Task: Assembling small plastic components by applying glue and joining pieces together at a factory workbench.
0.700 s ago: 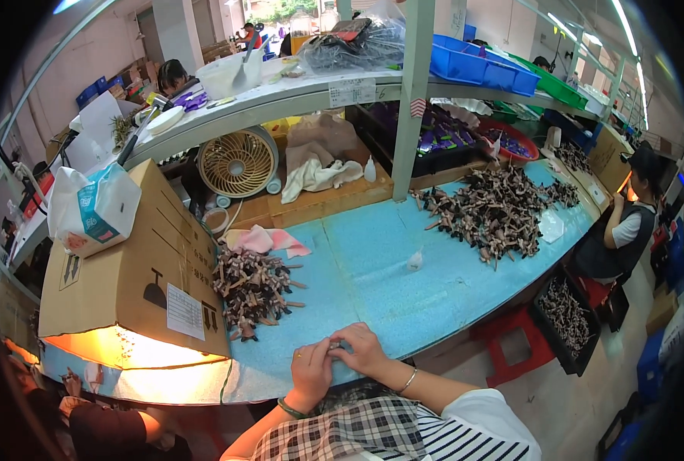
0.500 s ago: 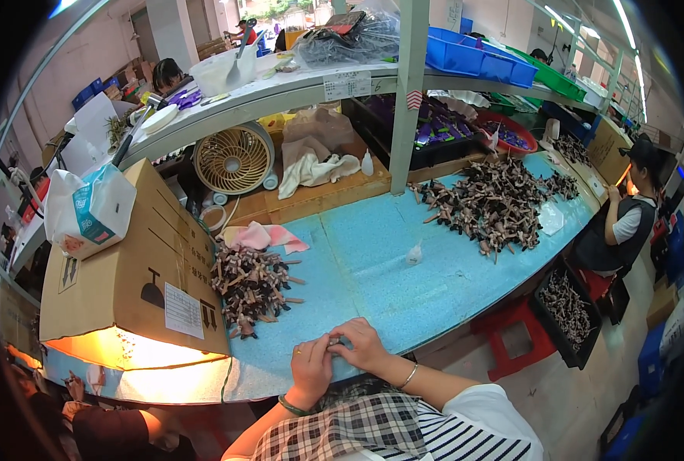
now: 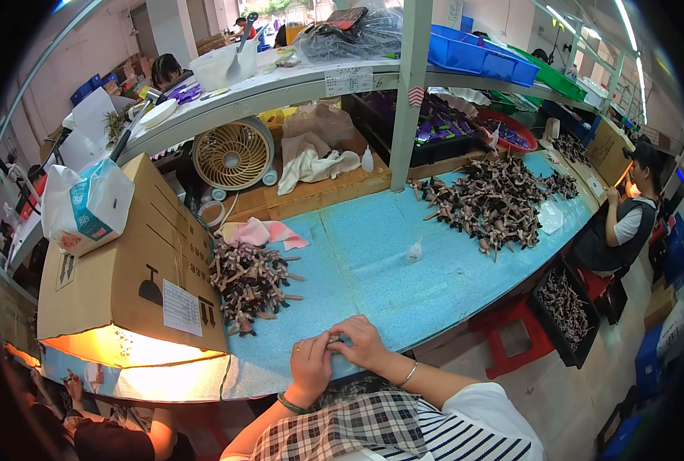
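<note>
My left hand and my right hand meet at the near edge of the blue tabletop. Their fingers are closed together around a small piece that is mostly hidden, so its kind does not show. Ahead and to the left lies a heap of small brown and black pieces, against a cardboard box. A larger heap of similar pieces spreads over the far right of the table. Between the heaps stands a small clear bottle.
Warm light glows inside the box, and a tissue pack sits on top. A pink cloth, a fan and a shelf post are behind. Right of me are a red stool, a black crate and a seated person.
My hands stay together in almost the same place. The person at the right has lowered their head slightly, and the one at lower left has shifted an arm.
</note>
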`<state>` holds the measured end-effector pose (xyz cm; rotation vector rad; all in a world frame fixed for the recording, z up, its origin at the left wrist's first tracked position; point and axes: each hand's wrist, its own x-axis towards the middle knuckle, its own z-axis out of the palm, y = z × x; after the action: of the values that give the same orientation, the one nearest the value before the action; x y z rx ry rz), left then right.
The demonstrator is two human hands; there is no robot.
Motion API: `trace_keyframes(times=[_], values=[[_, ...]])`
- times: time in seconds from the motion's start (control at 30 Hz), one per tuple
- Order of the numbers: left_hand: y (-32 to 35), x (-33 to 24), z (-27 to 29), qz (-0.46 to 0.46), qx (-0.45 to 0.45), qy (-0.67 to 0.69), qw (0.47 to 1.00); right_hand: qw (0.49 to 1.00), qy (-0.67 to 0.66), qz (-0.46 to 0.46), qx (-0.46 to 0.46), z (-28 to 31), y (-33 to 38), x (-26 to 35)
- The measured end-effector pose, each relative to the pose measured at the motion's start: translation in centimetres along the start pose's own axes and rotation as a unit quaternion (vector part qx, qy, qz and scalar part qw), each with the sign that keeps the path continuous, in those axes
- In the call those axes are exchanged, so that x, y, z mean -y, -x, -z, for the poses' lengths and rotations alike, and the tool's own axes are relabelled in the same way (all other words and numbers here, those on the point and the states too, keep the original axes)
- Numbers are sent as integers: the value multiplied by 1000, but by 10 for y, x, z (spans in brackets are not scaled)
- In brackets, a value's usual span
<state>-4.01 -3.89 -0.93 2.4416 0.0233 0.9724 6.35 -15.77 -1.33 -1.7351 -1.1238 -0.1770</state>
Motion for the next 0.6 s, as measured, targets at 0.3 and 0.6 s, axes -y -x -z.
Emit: trace_keyframes(times=[0.3,0.6], values=[[3,1,0,5,7,-5,1000,1000,-10,-16,13,1,0,3],[0,2,-1,0,3,1,1000,1000,-6,-5,7,2,-2,1]])
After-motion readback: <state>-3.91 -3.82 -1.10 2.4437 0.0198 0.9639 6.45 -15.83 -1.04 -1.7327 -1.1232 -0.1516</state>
